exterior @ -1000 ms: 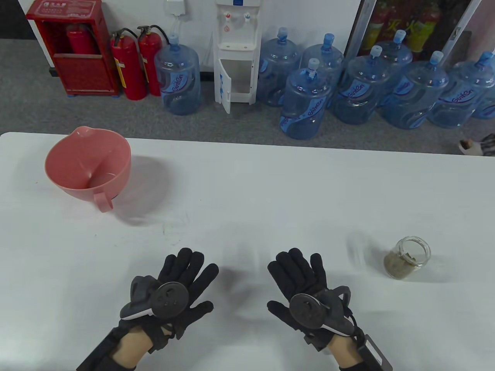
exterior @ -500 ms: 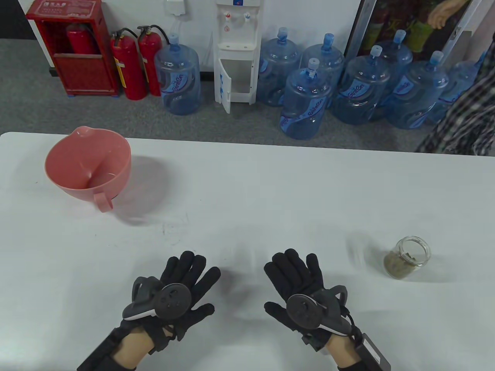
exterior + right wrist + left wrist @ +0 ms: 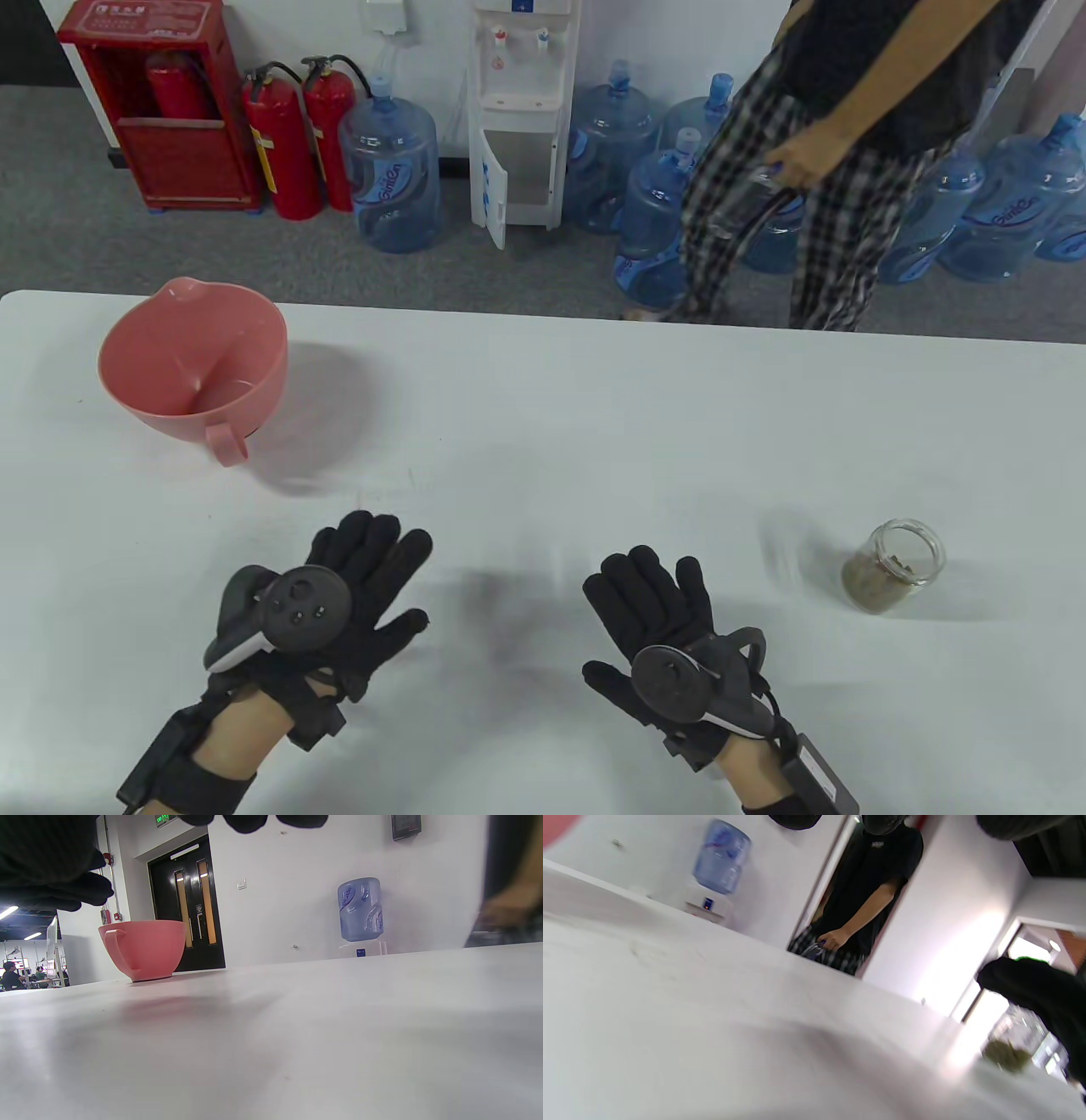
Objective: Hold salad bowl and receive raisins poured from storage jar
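Change: my left hand (image 3: pixel 339 594) has slid left and forward since half a second ago; my right hand (image 3: pixel 666 628) has barely shifted; a passer-by in checked trousers (image 3: pixel 764 212) has walked in behind the white surface (image 3: pixel 551 407)
Bowl: the pink plastic salad bowl with a handle (image 3: pixel 193 367) stands far-left, well apart from my left hand
Jar: the small clear glass storage jar of brownish raisins (image 3: pixel 892 565) sits near my right hand, untouched
Hands: both flat, palms down, fingers spread, gripping nothing
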`<state>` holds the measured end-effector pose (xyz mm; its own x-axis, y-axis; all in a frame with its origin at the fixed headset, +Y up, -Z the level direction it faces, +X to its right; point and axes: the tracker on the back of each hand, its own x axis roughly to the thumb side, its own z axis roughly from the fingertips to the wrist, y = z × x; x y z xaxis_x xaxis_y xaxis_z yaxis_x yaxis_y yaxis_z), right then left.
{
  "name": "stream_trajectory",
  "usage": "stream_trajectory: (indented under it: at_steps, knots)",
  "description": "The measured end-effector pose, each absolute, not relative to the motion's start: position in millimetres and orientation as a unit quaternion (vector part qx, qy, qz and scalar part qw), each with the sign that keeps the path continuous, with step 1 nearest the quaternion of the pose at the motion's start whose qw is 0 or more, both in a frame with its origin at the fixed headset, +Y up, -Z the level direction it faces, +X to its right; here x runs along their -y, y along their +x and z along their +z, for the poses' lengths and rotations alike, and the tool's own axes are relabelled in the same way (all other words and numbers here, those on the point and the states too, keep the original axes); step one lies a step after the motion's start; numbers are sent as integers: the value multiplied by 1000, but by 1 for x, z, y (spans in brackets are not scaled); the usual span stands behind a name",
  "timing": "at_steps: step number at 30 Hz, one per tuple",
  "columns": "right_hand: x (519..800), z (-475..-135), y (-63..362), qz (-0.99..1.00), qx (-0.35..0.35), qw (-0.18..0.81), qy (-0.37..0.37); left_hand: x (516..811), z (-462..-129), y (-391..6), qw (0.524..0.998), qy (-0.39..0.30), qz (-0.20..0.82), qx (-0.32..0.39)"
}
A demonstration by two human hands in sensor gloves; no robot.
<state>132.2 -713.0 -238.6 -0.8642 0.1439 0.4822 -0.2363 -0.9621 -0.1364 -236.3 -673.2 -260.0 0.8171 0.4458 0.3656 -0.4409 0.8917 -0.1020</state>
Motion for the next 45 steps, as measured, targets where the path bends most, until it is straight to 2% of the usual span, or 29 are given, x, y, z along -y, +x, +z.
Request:
stream_trajectory:
  at_steps: [6,9,12,17,22,26,35,37,41,42,44,45]
  knots:
    - [713,-237,133,960,96,99,246,662,-287,-309,931,36,356,70]
    - [713,-237,134,959,96,98,248,674,-295,-346,874,65,482,-3]
    - [711,-235,134,958,98,99,251,696,-297,-373,791,85,601,-76]
    - [710,-232,134,957,99,98,255,718,-308,-395,741,80,648,-157]
    - [711,-231,133,956,93,96,262,728,-327,-400,731,50,644,-219]
    - [711,-231,132,955,89,97,266,733,-345,-402,723,36,644,-246]
    - [713,-230,132,954,77,96,274,741,-371,-402,740,-11,602,-299]
    - [713,-230,132,954,74,95,275,738,-374,-404,748,-3,595,-293]
    - [713,-229,131,953,72,94,278,721,-381,-404,801,13,529,-281]
    - [713,-229,131,953,72,94,279,723,-383,-405,809,7,529,-258]
    - [713,-228,131,953,73,91,281,730,-384,-404,791,25,577,-204]
    - [712,-228,131,952,74,91,282,734,-382,-401,771,59,608,-179]
